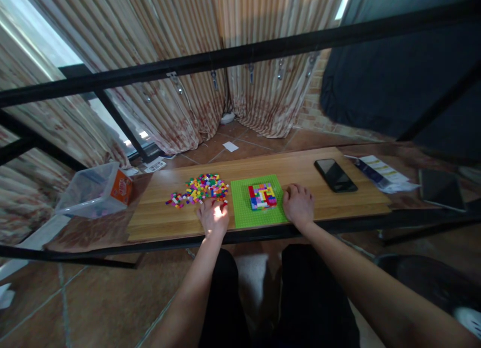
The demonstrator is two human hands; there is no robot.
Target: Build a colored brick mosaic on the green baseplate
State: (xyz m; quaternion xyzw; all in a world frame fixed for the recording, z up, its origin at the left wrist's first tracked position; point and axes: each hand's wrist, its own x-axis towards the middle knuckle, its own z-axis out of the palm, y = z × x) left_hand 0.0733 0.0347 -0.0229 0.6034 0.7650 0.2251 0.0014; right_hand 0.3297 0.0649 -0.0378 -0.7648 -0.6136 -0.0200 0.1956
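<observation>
My left hand [214,218] rests at the near edge of a loose pile of small colourful toy bricks [205,187], its fingers bent down but apart. Nothing shows in its grip, though the fingertips are partly hidden. A green baseplate [243,215] lies to the right of the pile. On it stands a low, roughly square build of multicoloured bricks [263,196]. My right hand [298,206] lies against the right edge of the baseplate, with loosely bent fingers spread on the wooden board and no object seen in them.
The wooden board [158,223] lies on a black-framed table. A phone [335,175] is on its right side, with papers [387,172] and a dark flat device [441,189] beyond. A clear plastic box [90,193] stands left. A black bar [240,57] crosses behind, before curtains.
</observation>
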